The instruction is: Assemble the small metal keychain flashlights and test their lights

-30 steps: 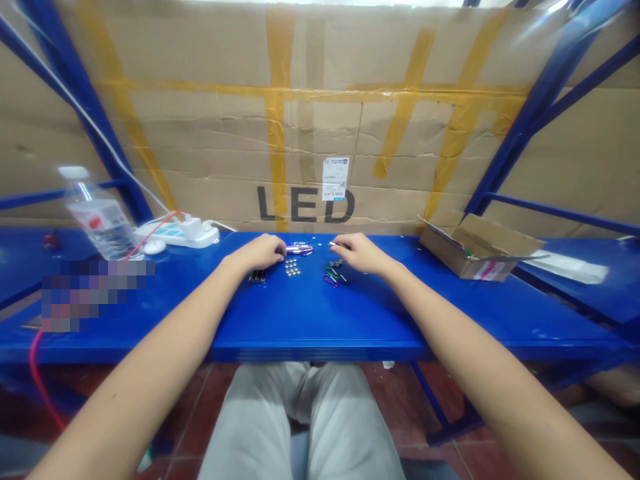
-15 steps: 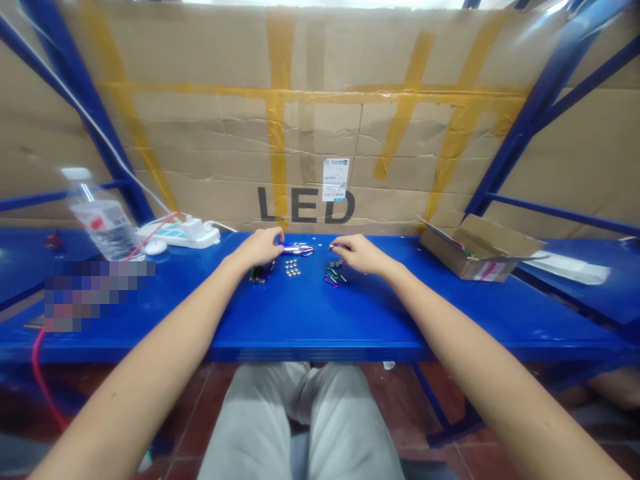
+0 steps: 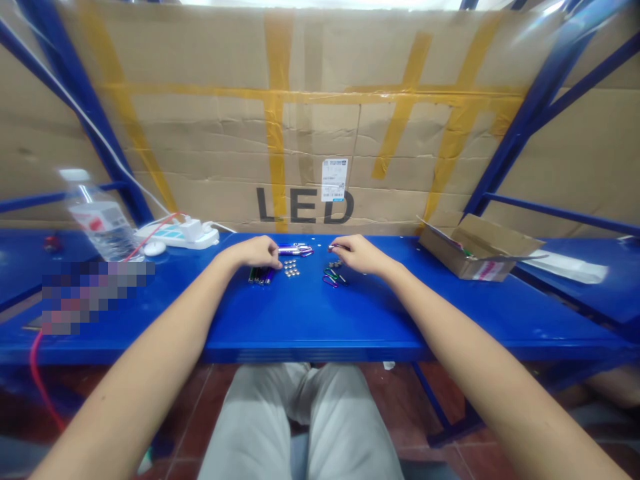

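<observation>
Pinching the purple keychain light (image 3: 294, 251) in my left hand (image 3: 255, 252), I grip a small metal piece (image 3: 332, 247) with my right hand (image 3: 359, 253), near the button cells (image 3: 291, 268).

Bright even light, wide-angle warp, blurred edges

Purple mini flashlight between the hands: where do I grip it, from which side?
Pinch the purple flashlight across its barrel from straight above: it lies flat on the blue table, lengthwise left to right. The left hand is at one end, a clip ring at the other.
</observation>
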Tool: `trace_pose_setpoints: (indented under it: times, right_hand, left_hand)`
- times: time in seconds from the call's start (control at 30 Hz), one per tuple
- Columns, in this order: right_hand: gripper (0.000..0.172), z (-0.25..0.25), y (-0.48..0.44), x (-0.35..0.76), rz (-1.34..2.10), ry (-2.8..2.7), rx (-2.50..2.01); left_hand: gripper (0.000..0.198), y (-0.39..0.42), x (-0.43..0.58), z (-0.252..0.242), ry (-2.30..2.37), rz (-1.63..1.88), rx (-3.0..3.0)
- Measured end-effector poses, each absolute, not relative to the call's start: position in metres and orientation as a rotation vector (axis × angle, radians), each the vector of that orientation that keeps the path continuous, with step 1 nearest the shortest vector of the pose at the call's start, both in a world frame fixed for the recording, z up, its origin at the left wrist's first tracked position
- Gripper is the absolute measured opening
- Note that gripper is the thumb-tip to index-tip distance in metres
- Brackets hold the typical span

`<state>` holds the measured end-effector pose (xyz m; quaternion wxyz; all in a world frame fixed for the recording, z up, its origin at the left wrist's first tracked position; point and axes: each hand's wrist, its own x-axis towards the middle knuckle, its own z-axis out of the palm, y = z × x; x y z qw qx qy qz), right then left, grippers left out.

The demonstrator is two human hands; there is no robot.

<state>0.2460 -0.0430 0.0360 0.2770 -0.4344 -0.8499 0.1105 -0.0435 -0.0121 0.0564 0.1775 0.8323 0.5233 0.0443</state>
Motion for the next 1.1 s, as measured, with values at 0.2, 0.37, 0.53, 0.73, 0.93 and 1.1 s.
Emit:
trace_pose_setpoints:
  times: [0.2,0.37,0.53,0.73,0.93,1.1]
  right_hand:
    - [0.026,0.036,-0.043,0.247,0.288,-2.291,-1.173]
    - [0.027,0.034,-0.042,0.247,0.289,-2.293,-1.178]
    - [0.027,0.036,-0.043,0.246,0.288,-2.297,-1.177]
    - [0.026,0.036,-0.044,0.246,0.294,-2.292,-1.185]
    - [0.027,0.035,-0.042,0.247,0.296,-2.294,-1.19]
    - [0.026,0.035,-0.044,0.246,0.326,-2.29,-1.176]
  left_hand:
    - [0.034,-0.006,-0.053,0.058,1.451,0.049,2.355]
    - [0.082,-0.016,-0.063,0.07,1.253,-0.131,2.397]
    - [0.083,-0.023,-0.06,0.07,1.266,-0.293,2.47]
    - [0.06,-0.022,-0.056,0.067,1.273,-0.293,2.431]
    - [0.059,-0.023,-0.057,0.069,1.291,-0.3,2.384]
    - [0.059,-0.022,-0.059,0.073,1.269,-0.197,2.407]
